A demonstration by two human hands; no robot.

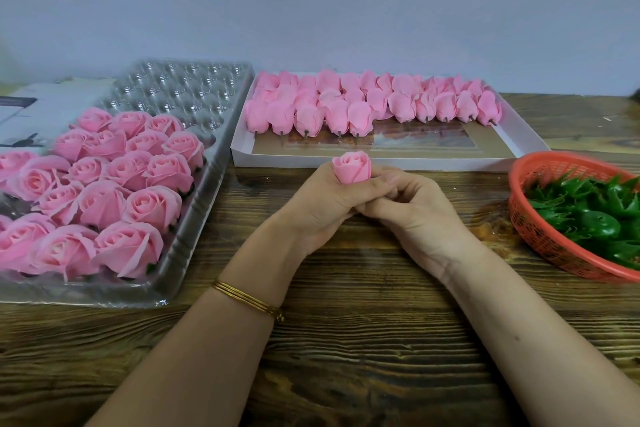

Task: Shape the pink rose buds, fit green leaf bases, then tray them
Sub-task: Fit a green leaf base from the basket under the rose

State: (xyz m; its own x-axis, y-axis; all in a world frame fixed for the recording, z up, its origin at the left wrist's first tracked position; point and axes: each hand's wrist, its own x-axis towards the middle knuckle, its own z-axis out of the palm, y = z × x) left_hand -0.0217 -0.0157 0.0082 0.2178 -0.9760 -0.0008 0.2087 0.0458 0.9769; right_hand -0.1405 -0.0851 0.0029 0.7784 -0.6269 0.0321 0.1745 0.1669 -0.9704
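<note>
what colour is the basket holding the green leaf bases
Orange-red mesh basket, at the table's right edge; the head view shows it clearly.

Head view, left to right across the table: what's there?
Clear tray holding shaped roses → left hand gripping pink rose bud → right hand → red basket of green leaf bases. White box left out: it spans behind both hands.

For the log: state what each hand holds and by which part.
The left hand grips a pink rose bud round its lower half; whether the right hand holds it too is hidden.
</note>
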